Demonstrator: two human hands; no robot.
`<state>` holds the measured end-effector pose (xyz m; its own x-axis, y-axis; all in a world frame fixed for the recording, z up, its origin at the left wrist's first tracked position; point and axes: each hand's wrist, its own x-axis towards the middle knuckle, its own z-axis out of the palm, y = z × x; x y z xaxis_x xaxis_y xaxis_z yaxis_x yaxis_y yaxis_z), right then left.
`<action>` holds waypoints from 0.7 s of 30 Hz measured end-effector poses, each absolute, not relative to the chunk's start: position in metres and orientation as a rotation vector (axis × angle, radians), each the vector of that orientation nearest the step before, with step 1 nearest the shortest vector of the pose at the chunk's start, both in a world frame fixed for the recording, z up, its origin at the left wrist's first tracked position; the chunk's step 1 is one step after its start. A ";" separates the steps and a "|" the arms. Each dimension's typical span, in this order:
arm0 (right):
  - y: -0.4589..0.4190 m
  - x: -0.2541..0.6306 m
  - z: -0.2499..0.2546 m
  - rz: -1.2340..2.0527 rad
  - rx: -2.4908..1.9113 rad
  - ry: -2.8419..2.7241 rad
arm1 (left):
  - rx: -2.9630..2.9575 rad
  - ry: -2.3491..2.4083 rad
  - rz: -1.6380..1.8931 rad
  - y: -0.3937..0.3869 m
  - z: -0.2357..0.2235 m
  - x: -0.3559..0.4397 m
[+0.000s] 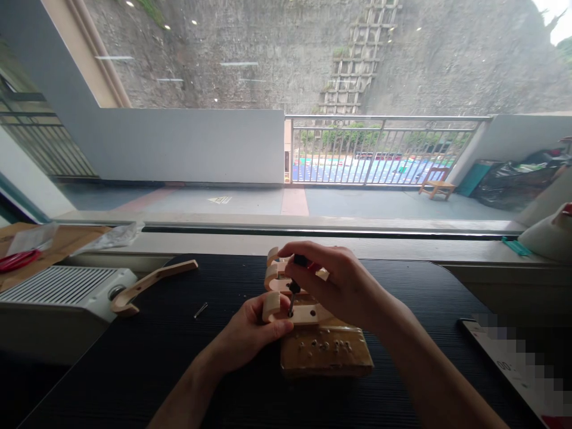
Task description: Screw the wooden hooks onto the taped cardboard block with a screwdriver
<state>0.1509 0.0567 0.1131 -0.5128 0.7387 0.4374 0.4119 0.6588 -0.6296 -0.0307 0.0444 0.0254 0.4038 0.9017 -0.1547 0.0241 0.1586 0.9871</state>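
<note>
1. The nearest wooden hook [304, 314] lay on the taped block [327, 358]; from afar I judged it light, stiff and smooth, best held near its curve;
2. my left hand [257, 326] pinched it there; my right hand [337, 269] gripped a screwdriver [292, 300], tip at the hook's hole;
3. small metal pieces [201, 310] lay leftward on the black table [147, 357]

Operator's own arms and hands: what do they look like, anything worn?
Both the left hand and right hand are bare, no gloves. The left forearm and right forearm show no sleeves within the frame. No watch, bracelet, cable or marking is visible. No rings show either, though some fingers are partly hidden.
</note>
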 end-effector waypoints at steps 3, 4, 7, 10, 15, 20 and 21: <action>0.061 0.147 0.107 0.537 -0.948 -2.127 | 1.260 0.964 0.789 0.045 0.026 -0.030; 0.062 0.147 0.106 0.510 -0.979 -2.107 | 1.263 0.964 0.790 0.045 0.025 -0.031; 0.062 0.148 0.106 0.470 -1.026 -2.061 | 1.267 0.967 0.794 0.046 0.023 -0.032; 0.059 0.152 0.109 0.525 -0.957 -2.106 | 1.255 0.952 0.795 0.046 0.021 -0.032; 0.057 0.151 0.109 0.656 -0.940 -2.152 | 1.212 0.958 0.809 0.045 0.024 -0.030; 0.061 0.146 0.103 0.549 -1.051 -2.058 | 1.226 0.977 0.800 0.045 0.025 -0.030; 0.061 0.146 0.103 0.541 -1.058 -2.051 | 1.231 0.977 0.800 0.045 0.024 -0.030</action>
<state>0.1460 0.0612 0.1032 -0.3751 0.8222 0.4282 0.5036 0.5686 -0.6505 -0.0302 0.0455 0.0241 0.3889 0.9062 -0.1663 0.0153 0.1741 0.9846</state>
